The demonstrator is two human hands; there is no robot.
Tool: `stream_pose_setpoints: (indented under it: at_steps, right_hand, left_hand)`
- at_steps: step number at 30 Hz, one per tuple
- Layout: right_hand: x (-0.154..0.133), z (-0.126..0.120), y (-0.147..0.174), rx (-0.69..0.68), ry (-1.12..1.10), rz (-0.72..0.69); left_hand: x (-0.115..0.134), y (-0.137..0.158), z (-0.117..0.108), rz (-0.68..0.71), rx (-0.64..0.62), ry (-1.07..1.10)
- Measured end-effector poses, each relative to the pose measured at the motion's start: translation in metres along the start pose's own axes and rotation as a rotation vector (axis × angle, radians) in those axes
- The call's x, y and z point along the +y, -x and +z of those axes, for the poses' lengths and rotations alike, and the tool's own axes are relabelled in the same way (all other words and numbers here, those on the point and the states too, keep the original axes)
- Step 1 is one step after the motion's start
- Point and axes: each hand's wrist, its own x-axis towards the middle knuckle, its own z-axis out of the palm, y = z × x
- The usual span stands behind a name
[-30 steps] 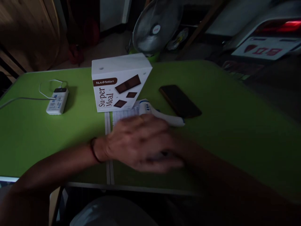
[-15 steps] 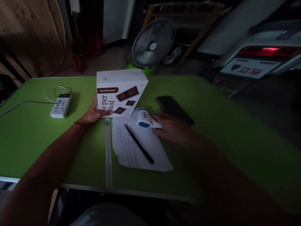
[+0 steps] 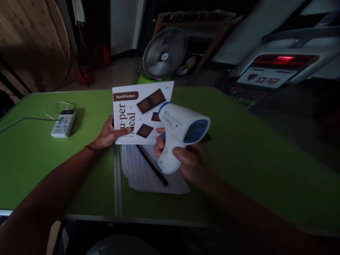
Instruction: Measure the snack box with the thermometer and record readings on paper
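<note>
A white cardboard box [image 3: 126,109] printed "NutriMotion" with brown bars is gripped at its lower left by my left hand [image 3: 110,134], thumb across the front. My right hand [image 3: 186,156] is wrapped round the handle of a white and blue infrared thermometer [image 3: 177,124]. The thermometer is raised, its blue front end at the box's right side and its display end facing back to the right; in this view it covers part of the box. Below the box lie written paper sheets [image 3: 138,177] with a black pen [image 3: 152,164] on top. Behind my right hand, a dark phone [image 3: 205,138] is mostly hidden.
A white power bank [image 3: 63,124] with a cable lies at the left of the green table [image 3: 87,191]. Past the far edge stand a fan [image 3: 164,53] and a vehicle's rear [image 3: 281,67] with a lit red lamp.
My right hand has lifted the thermometer off the papers and turned it upright towards the box. My left hand has turned the box so its printed front faces me more squarely.
</note>
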Motion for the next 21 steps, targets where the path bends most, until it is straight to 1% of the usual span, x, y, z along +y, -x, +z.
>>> stream_pose_setpoints:
  at_steps: [2, 5, 10, 15, 21]
  right_hand:
    - [0.003, 0.01, -0.001, -0.016, -0.162, 0.092]
    - [0.014, 0.017, -0.005, -0.018, -0.204, 0.156]
    - [0.028, 0.019, -0.007, 0.006, -0.189, 0.141]
    - [0.024, 0.023, -0.005, 0.029, -0.278, 0.127]
    - [0.021, 0.021, -0.005, 0.016, -0.239, 0.145]
  left_hand:
    - [0.002, 0.002, 0.002, 0.0, -0.024, -0.014]
    - [0.005, 0.003, 0.002, 0.012, -0.05, -0.036]
    - [0.007, 0.002, 0.002, 0.054, -0.127, -0.039]
    - [0.002, 0.002, 0.0, 0.074, -0.125, -0.058]
    - [0.004, 0.003, 0.0, 0.082, -0.136, -0.071]
